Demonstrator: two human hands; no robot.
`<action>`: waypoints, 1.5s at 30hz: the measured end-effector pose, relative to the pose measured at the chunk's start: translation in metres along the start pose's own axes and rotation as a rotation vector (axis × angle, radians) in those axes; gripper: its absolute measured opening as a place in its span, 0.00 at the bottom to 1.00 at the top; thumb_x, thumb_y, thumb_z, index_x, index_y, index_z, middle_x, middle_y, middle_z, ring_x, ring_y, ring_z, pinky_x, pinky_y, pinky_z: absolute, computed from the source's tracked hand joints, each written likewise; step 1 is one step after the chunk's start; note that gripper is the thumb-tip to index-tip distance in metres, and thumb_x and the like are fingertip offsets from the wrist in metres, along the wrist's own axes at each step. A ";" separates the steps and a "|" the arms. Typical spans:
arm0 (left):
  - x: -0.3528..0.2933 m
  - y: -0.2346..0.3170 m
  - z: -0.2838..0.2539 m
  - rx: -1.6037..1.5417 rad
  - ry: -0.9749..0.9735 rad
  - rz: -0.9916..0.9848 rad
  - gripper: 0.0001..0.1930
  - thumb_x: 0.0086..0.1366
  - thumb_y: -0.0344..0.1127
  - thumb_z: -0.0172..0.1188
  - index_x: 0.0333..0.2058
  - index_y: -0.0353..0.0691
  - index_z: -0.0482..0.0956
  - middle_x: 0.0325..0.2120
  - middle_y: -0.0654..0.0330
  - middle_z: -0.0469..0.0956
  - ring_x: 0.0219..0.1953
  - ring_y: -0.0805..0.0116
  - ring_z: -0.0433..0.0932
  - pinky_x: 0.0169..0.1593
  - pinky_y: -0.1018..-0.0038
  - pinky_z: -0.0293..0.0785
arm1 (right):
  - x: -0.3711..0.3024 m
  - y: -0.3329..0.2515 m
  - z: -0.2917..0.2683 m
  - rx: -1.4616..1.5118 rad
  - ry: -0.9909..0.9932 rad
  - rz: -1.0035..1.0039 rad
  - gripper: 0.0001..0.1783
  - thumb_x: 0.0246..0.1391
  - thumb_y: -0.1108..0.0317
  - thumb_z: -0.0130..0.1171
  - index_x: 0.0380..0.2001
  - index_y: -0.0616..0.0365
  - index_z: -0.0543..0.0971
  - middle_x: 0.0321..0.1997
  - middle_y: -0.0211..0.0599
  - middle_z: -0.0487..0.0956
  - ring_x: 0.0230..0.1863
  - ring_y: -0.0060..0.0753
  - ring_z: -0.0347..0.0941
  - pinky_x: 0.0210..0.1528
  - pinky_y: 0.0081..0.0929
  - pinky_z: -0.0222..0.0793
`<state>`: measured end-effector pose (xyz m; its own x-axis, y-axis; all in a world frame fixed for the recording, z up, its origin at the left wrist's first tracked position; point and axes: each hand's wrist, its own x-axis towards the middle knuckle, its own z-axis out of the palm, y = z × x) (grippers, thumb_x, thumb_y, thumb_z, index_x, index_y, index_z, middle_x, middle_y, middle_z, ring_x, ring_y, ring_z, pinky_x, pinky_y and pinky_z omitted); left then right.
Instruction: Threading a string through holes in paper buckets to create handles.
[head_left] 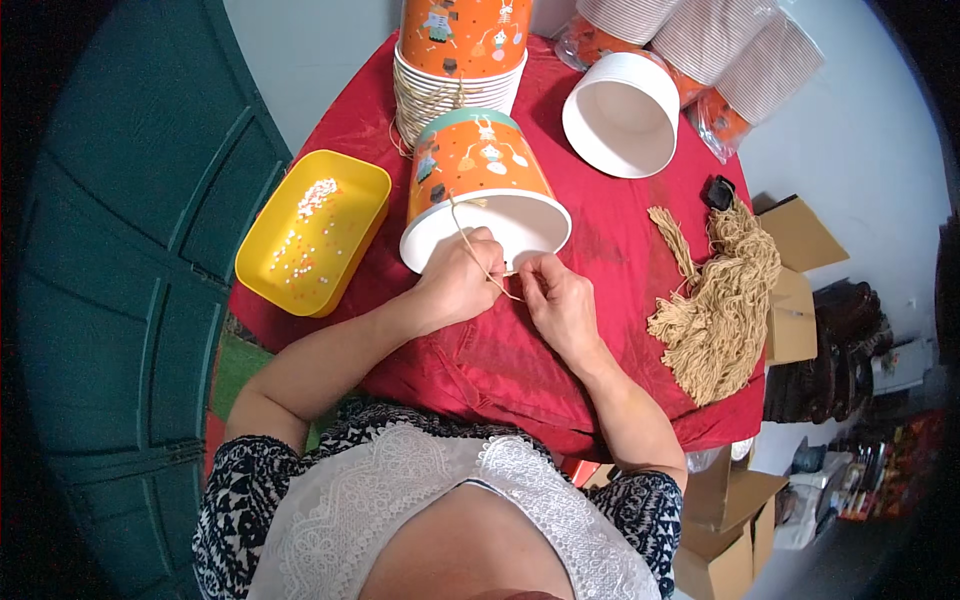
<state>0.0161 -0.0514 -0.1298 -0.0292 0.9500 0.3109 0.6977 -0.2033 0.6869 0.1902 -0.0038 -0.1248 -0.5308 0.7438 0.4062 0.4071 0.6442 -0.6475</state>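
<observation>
An orange paper bucket with cartoon figures lies on its side, its white mouth toward me. A thin tan cord comes from the upper side of the bucket near the rim and crosses my left hand. My left hand is closed at the lower rim, partly inside the mouth, with the cord in its fingers. Beside it, my right hand pinches the cord at the rim's lower edge. The fingertips hide where the cord meets the bucket there.
A yellow tray with small white and orange beads sits at left. Behind the bucket rises a stack of matching buckets with cords. A white bucket, wrapped bucket stacks and a tan cord bundle lie on the red cloth.
</observation>
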 end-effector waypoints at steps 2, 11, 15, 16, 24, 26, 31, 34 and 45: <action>0.000 0.000 0.001 -0.008 0.003 0.006 0.03 0.48 0.24 0.62 0.20 0.36 0.76 0.27 0.51 0.76 0.34 0.49 0.77 0.38 0.58 0.74 | -0.001 0.002 0.001 -0.022 0.018 -0.024 0.05 0.54 0.74 0.60 0.34 0.60 0.77 0.29 0.48 0.82 0.29 0.51 0.81 0.30 0.40 0.77; -0.002 0.002 -0.002 0.056 -0.033 0.010 0.03 0.49 0.26 0.61 0.24 0.35 0.76 0.29 0.50 0.75 0.36 0.48 0.76 0.40 0.56 0.73 | -0.003 0.002 0.002 -0.193 0.083 -0.111 0.06 0.51 0.74 0.61 0.30 0.60 0.74 0.21 0.48 0.78 0.22 0.50 0.78 0.23 0.42 0.73; -0.003 0.007 -0.005 0.117 -0.064 0.011 0.03 0.50 0.28 0.60 0.25 0.36 0.77 0.30 0.50 0.75 0.38 0.49 0.76 0.42 0.56 0.73 | -0.003 0.003 0.000 -0.246 0.079 -0.122 0.06 0.51 0.74 0.61 0.27 0.60 0.72 0.18 0.48 0.77 0.20 0.50 0.77 0.21 0.43 0.71; -0.003 0.008 -0.006 0.134 -0.073 0.015 0.04 0.50 0.28 0.60 0.26 0.36 0.77 0.31 0.50 0.75 0.38 0.49 0.76 0.42 0.56 0.73 | -0.003 0.003 0.000 -0.245 0.079 -0.122 0.06 0.51 0.74 0.61 0.27 0.60 0.72 0.18 0.48 0.77 0.20 0.50 0.77 0.21 0.43 0.71; -0.003 0.012 -0.010 0.228 -0.122 0.052 0.03 0.50 0.27 0.59 0.26 0.35 0.77 0.31 0.50 0.75 0.39 0.50 0.76 0.44 0.57 0.73 | -0.001 0.003 0.001 -0.298 0.042 -0.067 0.07 0.52 0.73 0.60 0.25 0.61 0.71 0.18 0.49 0.77 0.19 0.52 0.76 0.21 0.45 0.70; -0.003 0.009 -0.008 0.225 -0.110 0.061 0.03 0.50 0.27 0.59 0.26 0.35 0.77 0.31 0.50 0.75 0.39 0.50 0.76 0.44 0.57 0.73 | -0.002 0.008 0.003 -0.259 0.055 -0.071 0.07 0.52 0.73 0.60 0.25 0.61 0.72 0.18 0.49 0.77 0.20 0.52 0.76 0.22 0.45 0.71; -0.002 0.003 -0.011 0.121 -0.086 0.092 0.06 0.50 0.25 0.60 0.28 0.34 0.75 0.32 0.48 0.75 0.39 0.48 0.76 0.44 0.57 0.73 | 0.000 0.012 0.002 -0.099 0.033 0.023 0.05 0.52 0.72 0.60 0.27 0.61 0.75 0.19 0.51 0.77 0.22 0.54 0.77 0.26 0.45 0.72; -0.003 0.004 -0.012 0.115 -0.104 0.092 0.08 0.49 0.24 0.60 0.30 0.33 0.74 0.32 0.47 0.75 0.40 0.47 0.76 0.44 0.56 0.73 | 0.002 0.008 -0.003 -0.079 -0.052 0.112 0.05 0.52 0.72 0.59 0.28 0.62 0.77 0.20 0.53 0.77 0.23 0.54 0.78 0.28 0.46 0.73; -0.004 0.016 -0.009 0.300 -0.123 0.086 0.12 0.52 0.32 0.66 0.33 0.32 0.76 0.34 0.47 0.75 0.40 0.49 0.76 0.42 0.58 0.76 | 0.006 -0.005 -0.014 0.002 -0.189 0.188 0.09 0.51 0.65 0.61 0.29 0.61 0.82 0.21 0.52 0.78 0.23 0.50 0.79 0.28 0.42 0.73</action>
<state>0.0212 -0.0601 -0.1143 0.1127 0.9576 0.2653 0.8741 -0.2225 0.4317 0.1953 0.0000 -0.1095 -0.5759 0.8034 0.1511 0.5103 0.4976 -0.7014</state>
